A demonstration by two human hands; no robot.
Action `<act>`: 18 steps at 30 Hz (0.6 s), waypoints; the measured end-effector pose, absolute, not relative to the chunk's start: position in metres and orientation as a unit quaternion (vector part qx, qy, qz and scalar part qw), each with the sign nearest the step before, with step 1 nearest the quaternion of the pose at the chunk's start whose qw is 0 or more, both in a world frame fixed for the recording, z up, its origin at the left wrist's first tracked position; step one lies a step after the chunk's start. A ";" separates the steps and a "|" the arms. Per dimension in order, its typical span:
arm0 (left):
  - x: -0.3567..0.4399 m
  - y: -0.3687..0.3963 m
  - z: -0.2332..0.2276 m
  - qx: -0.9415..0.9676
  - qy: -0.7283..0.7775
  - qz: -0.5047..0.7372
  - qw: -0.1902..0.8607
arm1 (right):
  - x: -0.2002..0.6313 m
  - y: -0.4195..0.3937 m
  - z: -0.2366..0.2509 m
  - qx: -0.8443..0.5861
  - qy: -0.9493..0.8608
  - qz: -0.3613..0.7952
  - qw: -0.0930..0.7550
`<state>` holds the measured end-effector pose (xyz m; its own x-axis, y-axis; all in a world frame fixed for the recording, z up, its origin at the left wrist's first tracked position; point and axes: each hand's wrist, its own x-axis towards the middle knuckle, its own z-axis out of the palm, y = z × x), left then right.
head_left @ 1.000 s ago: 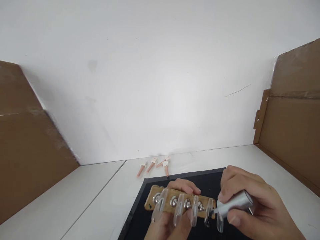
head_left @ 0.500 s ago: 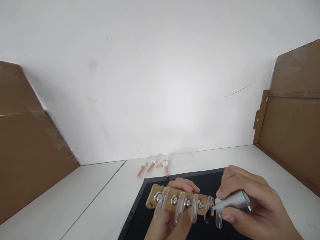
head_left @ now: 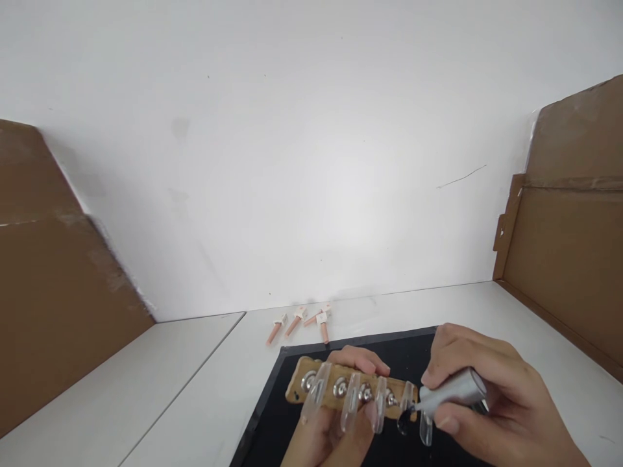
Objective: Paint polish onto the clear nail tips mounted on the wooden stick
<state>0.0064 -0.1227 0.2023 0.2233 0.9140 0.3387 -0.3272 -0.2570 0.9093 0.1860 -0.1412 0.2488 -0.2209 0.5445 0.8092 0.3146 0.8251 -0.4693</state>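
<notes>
Left hand: we see the left hand [head_left: 335, 415] at the bottom centre of the frame, closed around a wooden holder [head_left: 348, 388], fingers behind its far edge and thumb in front.
Wooden holder: it lies across the lower centre, lifted a little above the black mat [head_left: 292, 415], and carries a row of metal knobs with clear nail tips [head_left: 351, 410] that hang toward us.
Right hand: the right hand [head_left: 491, 402] is in the lower right, fingers curled tight on a silver brush cap [head_left: 452, 391].
Brush: the dark tip of the brush touches the clear nail tip [head_left: 405, 415] second from the right end of the holder.
Mat: it lies on the white table [head_left: 185, 395], bottom centre.
Small pink pieces: four small pink pieces [head_left: 299, 322] lie on the table just behind the mat.
Sides: brown cardboard panels [head_left: 569, 246] stand at the left and right edges.
</notes>
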 end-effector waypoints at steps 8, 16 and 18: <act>0.006 -0.123 0.202 0.557 0.272 0.558 0.551 | 0.186 -0.138 0.246 -0.263 -0.754 0.160 0.580; 0.004 -0.127 0.198 0.549 0.276 0.560 0.556 | 0.189 -0.139 0.235 -0.297 -0.741 0.158 0.582; 0.003 -0.127 0.199 0.547 0.278 0.558 0.559 | 0.190 -0.140 0.234 -0.299 -0.740 0.159 0.580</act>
<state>0.0029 -0.1273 0.1985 0.2234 0.9278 0.2988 -0.3192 -0.2200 0.9218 0.1898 -0.1397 0.2337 -0.1472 0.6282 0.7640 0.2587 0.7700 -0.5833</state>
